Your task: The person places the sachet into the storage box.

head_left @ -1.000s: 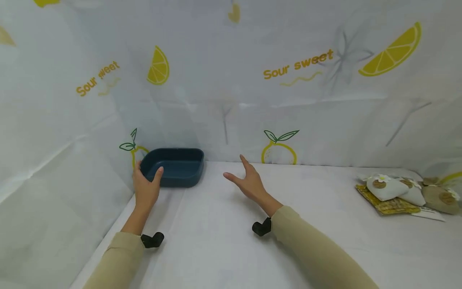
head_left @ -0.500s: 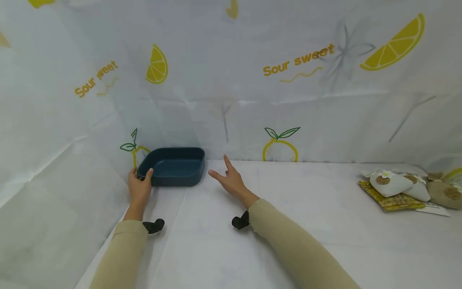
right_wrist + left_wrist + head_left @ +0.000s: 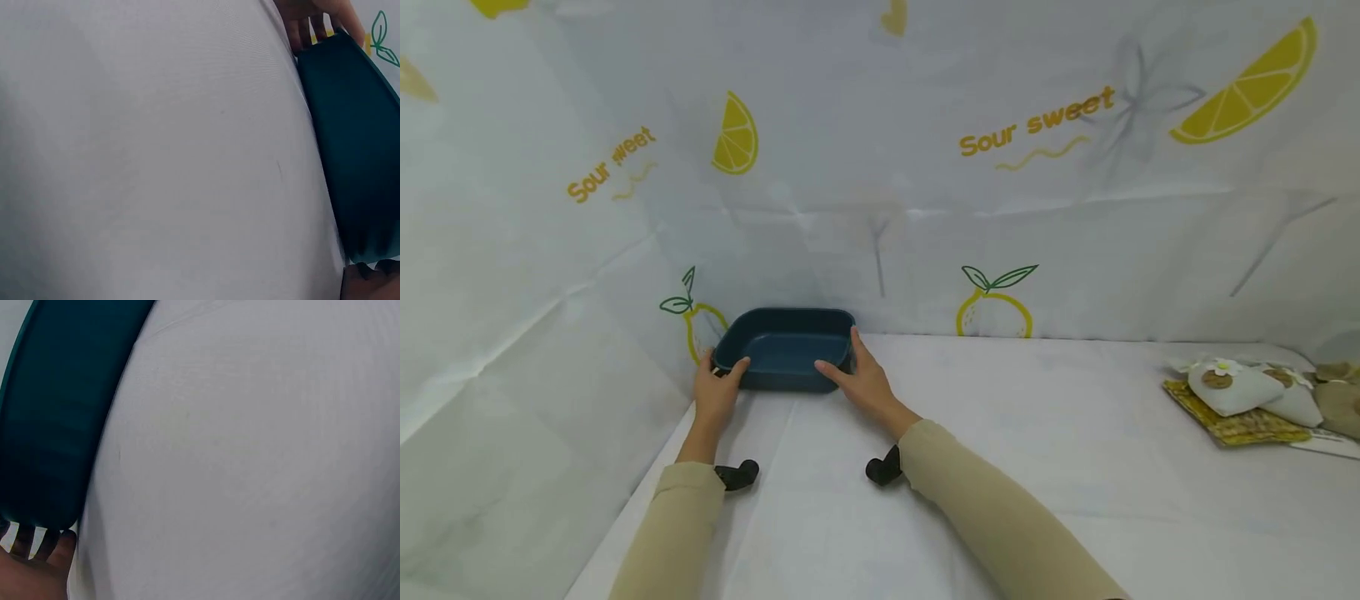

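Observation:
A dark teal rectangular storage bin (image 3: 790, 379) with rounded corners stands on the white table at the back left, close to the back wall. My left hand (image 3: 715, 393) grips its left end, thumb over the front rim. At the right end my right hand (image 3: 867, 382) holds the corner, with the thumb on the front side and a finger along the outer side. The left wrist view has the bin's long side (image 3: 59, 406) and left-hand fingers under one end. In the right wrist view the bin (image 3: 353, 137) spans between both hands, partly cut off. Some fingers are hidden behind it.
Two white sachets (image 3: 1228, 390) with flower trims, a brown sachet (image 3: 1339, 407) and a yellow patterned packet (image 3: 1232, 427) lie at the far right, with a white card (image 3: 1326, 444) beneath. White sheeting (image 3: 880, 242) printed with lemons rises at the back and left.
My right hand has moved left onto the bin's right end. My left hand has closed on the left end. The whole scene shifts slightly right in the latest head view.

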The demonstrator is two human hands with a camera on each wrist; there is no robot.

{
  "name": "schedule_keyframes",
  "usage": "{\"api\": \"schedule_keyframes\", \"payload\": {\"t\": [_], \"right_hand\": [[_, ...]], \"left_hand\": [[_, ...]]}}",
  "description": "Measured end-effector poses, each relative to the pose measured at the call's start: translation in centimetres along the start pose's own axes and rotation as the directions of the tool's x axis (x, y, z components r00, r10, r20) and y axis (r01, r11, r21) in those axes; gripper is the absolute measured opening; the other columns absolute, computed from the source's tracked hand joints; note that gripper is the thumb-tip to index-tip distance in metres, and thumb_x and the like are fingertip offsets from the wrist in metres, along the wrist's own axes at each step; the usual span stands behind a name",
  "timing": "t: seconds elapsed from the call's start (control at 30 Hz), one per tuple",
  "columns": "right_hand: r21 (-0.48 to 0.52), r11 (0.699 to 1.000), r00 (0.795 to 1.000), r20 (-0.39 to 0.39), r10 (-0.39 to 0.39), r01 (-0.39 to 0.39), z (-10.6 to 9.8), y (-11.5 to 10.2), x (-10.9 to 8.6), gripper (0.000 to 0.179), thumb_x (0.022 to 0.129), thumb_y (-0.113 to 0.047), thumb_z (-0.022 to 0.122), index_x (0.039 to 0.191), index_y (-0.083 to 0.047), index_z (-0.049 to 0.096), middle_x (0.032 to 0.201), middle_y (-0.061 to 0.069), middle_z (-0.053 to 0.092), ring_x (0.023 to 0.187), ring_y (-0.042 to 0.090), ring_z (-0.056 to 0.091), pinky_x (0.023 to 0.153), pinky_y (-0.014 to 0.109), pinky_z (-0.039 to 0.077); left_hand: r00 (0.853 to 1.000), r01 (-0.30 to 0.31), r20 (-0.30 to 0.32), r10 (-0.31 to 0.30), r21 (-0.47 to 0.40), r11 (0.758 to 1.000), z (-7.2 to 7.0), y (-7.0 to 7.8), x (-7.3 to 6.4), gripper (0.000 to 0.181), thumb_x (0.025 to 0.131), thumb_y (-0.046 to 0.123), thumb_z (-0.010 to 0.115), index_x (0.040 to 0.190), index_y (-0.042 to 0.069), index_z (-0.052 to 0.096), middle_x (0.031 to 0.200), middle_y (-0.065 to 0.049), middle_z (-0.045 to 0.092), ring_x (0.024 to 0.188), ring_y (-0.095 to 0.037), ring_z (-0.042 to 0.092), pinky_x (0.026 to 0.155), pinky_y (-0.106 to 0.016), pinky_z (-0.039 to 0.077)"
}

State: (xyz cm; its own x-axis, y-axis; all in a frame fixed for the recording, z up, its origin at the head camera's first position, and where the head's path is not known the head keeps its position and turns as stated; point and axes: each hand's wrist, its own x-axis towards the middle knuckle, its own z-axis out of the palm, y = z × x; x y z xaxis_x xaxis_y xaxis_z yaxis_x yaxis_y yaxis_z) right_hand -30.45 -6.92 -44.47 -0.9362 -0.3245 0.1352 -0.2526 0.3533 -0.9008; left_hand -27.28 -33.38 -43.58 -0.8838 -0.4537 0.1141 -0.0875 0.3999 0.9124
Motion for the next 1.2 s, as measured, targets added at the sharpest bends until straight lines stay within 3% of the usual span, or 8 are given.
{"api": "schedule_keyframes", "payload": {"t": [0.13, 0.33, 0.57, 0.8, 1.0, 1.2], "right_hand": [[-0.020, 1.000, 1.000, -0.026, 0.003, -0.004, -0.2, 0.1, 0.0, 0.091, 0.098, -0.058, 0.057, 0.165, -0.024, 0.007, 0.169, 0.008, 0.022, 0.156, 0.031, 0.026, 0.125, 0.051, 0.027], [0.000, 1.000, 0.999, -0.038, 0.014, -0.014, -0.7, 0.5, -0.2, 0.086, 0.099, -0.050, 0.059, 0.165, -0.025, 0.011, 0.163, 0.018, 0.036, 0.149, 0.035, 0.038, 0.120, 0.057, 0.034], [0.021, 0.999, 0.998, -0.060, 0.030, -0.029, -1.9, 1.5, -0.8, 0.086, 0.097, -0.050, 0.061, 0.164, -0.029, 0.012, 0.167, 0.011, 0.029, 0.151, 0.031, 0.036, 0.120, 0.056, 0.034], [-0.004, 1.000, 0.995, -0.104, 0.000, 0.000, -3.4, 2.8, -1.8, 0.086, 0.096, -0.049, 0.065, 0.164, -0.029, 0.016, 0.167, 0.009, 0.029, 0.150, 0.032, 0.038, 0.118, 0.054, 0.037], [-0.066, 0.998, 0.988, -0.154, -0.033, 0.023, -5.2, 4.0, -3.0, 0.089, 0.091, -0.053, 0.069, 0.163, -0.030, 0.022, 0.163, 0.011, 0.037, 0.140, 0.032, 0.051, 0.111, 0.053, 0.045], [-0.060, 0.998, 0.988, -0.156, -0.016, 0.007, -7.0, 4.3, -4.4, 0.091, 0.091, -0.048, 0.072, 0.163, -0.030, 0.018, 0.167, 0.007, 0.029, 0.148, 0.032, 0.042, 0.117, 0.051, 0.041]], "left_hand": [[0.999, -0.023, 0.036, 0.025, -0.061, 0.998, 0.6, 0.0, -0.2, 0.088, 0.100, 0.031, 0.064, 0.163, 0.007, 0.008, 0.165, -0.023, 0.022, 0.146, -0.040, 0.037, 0.116, -0.049, 0.040], [0.996, -0.065, 0.066, 0.061, 0.053, 0.997, 0.6, -0.2, -0.2, 0.092, 0.098, 0.042, 0.064, 0.164, 0.012, 0.008, 0.170, -0.017, 0.012, 0.152, -0.040, 0.028, 0.121, -0.053, 0.033], [0.990, -0.084, 0.115, 0.077, 0.053, 0.995, 1.4, -0.2, -0.5, 0.094, 0.095, 0.043, 0.069, 0.164, 0.014, 0.012, 0.169, -0.018, 0.017, 0.152, -0.040, 0.029, 0.121, -0.054, 0.033], [0.978, -0.157, 0.153, 0.144, 0.079, 0.984, 2.9, -0.3, -1.2, 0.094, 0.093, 0.042, 0.069, 0.163, 0.013, 0.014, 0.165, -0.022, 0.020, 0.154, -0.038, 0.021, 0.125, -0.058, 0.021], [0.974, -0.147, 0.182, 0.138, 0.035, 0.989, 4.3, 0.3, -2.0, 0.099, 0.090, 0.045, 0.073, 0.162, 0.012, 0.014, 0.168, -0.018, 0.020, 0.157, -0.035, 0.019, 0.126, -0.055, 0.021], [0.961, -0.140, 0.243, 0.131, 0.021, 0.990, 6.2, 0.7, -2.6, 0.101, 0.089, 0.048, 0.074, 0.160, 0.014, 0.011, 0.167, -0.022, 0.019, 0.157, -0.036, 0.019, 0.125, -0.057, 0.022]]}}
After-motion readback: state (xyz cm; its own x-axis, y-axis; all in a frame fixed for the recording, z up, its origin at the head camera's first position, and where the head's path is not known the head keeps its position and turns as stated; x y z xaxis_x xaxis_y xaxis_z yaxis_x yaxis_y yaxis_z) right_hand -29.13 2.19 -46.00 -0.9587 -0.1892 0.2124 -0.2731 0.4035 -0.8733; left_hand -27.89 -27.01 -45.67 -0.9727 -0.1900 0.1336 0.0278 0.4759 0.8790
